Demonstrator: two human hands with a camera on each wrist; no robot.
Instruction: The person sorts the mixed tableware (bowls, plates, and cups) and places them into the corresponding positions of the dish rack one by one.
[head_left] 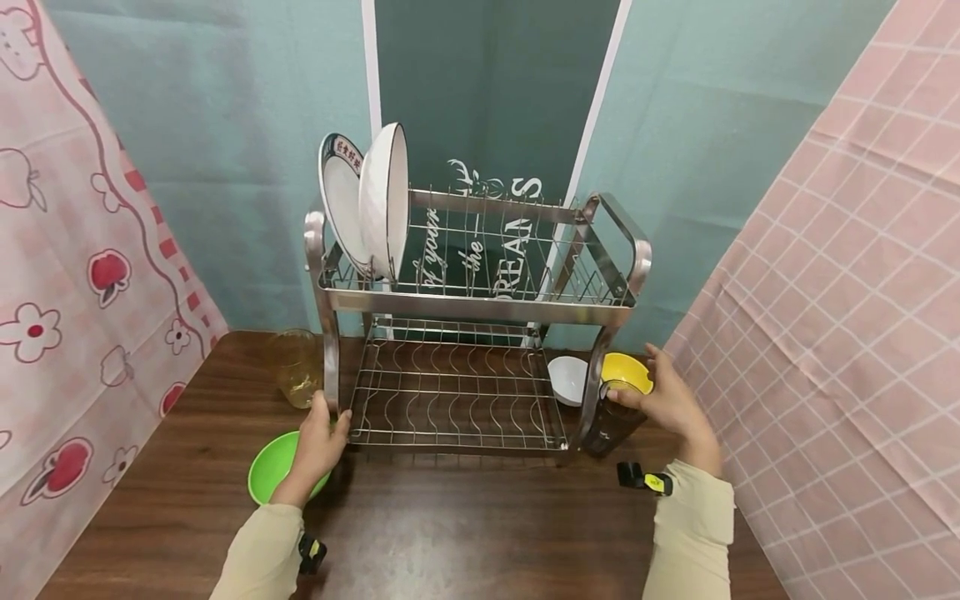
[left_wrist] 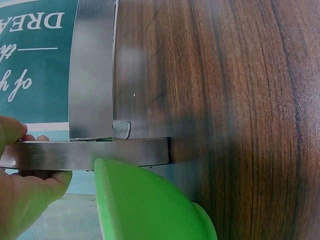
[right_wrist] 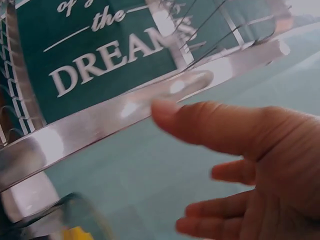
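Note:
A two-tier metal dish rack stands on the wooden table. My left hand grips its left front leg low down; in the left wrist view, fingers and thumb lie on either side of the metal leg. The green bowl sits right beside that hand. My right hand, fingers spread and holding nothing, is just right of the rack, over a dark see-through cup and next to a yellow bowl. In the right wrist view its thumb overlaps the rack's side bar.
On the upper tier, a plate with a patterned rim and a white bowl stand upright at the left. A yellowish clear glass stands left of the rack. Behind its right leg is a small white bowl. Cloth hangs at the back and both sides.

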